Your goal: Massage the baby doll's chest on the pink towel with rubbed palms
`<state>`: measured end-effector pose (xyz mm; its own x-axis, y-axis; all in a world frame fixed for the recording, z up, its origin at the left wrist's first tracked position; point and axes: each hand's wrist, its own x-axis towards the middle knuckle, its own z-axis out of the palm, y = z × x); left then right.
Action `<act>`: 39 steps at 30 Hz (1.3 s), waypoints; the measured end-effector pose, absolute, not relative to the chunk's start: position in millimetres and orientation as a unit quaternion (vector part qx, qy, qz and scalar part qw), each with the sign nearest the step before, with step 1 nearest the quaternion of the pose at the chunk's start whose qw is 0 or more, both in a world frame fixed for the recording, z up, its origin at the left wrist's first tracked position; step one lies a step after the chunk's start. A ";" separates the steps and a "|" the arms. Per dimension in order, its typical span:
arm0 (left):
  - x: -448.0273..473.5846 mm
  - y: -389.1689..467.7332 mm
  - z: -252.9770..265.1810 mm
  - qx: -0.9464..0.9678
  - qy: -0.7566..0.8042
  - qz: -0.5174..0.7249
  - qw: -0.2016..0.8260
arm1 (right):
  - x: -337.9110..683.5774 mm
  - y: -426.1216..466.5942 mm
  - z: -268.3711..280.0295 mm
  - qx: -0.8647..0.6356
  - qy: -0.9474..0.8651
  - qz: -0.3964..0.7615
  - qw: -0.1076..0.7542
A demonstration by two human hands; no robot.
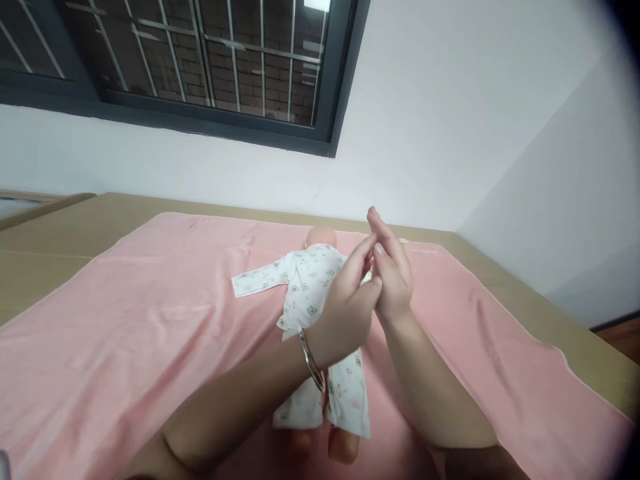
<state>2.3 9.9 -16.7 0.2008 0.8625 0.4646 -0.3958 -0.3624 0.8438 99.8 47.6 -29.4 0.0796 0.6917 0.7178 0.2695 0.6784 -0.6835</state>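
My left hand, with a bangle on its wrist, meets my right hand palm to palm above the doll. The fingers of both hands are stretched out and lie against each other, and I see nothing between them. Below them a baby doll lies stretched out in a white printed top and trousers. One sleeve spreads out to the left. My hands and left forearm hide part of its trunk and its other arm. Its bare feet point toward me.
A pink blanket, wrinkled in places, lies under the doll on a tan surface. Behind stand a white wall and a dark-framed window with bars. Another wall rises at the right.
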 end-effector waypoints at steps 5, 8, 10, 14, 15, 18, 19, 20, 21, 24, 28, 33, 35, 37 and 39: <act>-21.8 72.8 -27.6 0.596 0.353 0.593 0.410 | 96.3 96.4 -71.7 -0.477 -0.706 0.161 0.498; -35.0 118.7 -53.0 0.662 0.488 0.454 0.343 | 90.7 115.8 -94.1 -0.501 -0.771 0.159 0.360; -40.8 140.9 -74.5 0.698 0.553 0.347 0.295 | 90.2 124.8 -105.3 -0.503 -0.802 0.142 0.290; -43.6 158.1 -110.3 0.756 0.566 0.294 0.147 | 102.7 140.7 -122.6 -0.500 -0.820 0.118 0.251; -43.3 158.2 -115.0 0.768 0.562 0.285 0.115 | 107.7 144.4 -126.0 -0.505 -0.814 0.117 0.261; -43.6 154.6 -116.2 0.787 0.566 0.234 0.075 | 120.7 152.1 -130.9 -0.536 -0.790 0.112 0.275; -44.9 152.8 -112.7 0.790 0.570 0.213 0.075 | 123.2 152.5 -129.9 -0.554 -0.781 0.107 0.268; -46.9 150.8 -108.0 0.794 0.573 0.189 0.080 | 124.3 151.3 -127.5 -0.574 -0.772 0.100 0.255; -49.6 148.5 -102.4 0.798 0.574 0.161 0.085 | 124.0 148.6 -123.7 -0.595 -0.762 0.091 0.237; -60.2 139.9 -84.6 0.825 0.552 0.060 0.105 | 116.4 131.2 -107.4 -0.638 -0.752 0.060 0.158; -66.9 127.9 -70.5 0.869 0.480 0.010 0.121 | 101.9 105.3 -90.8 -0.604 -0.790 0.057 0.090; -53.8 129.1 -77.2 0.874 0.473 0.080 0.078 | 102.3 115.1 -97.6 -0.568 -0.807 0.092 0.133; -48.8 136.1 -86.1 0.861 0.489 0.128 0.054 | 109.8 128.1 -106.5 -0.567 -0.800 0.111 0.164; -47.2 145.1 -96.6 0.844 0.504 0.174 0.061 | 118.6 140.0 -115.8 -0.571 -0.789 0.122 0.192; -48.5 153.8 -106.9 0.822 0.526 0.204 0.081 | 125.7 148.1 -123.1 -0.578 -0.778 0.125 0.211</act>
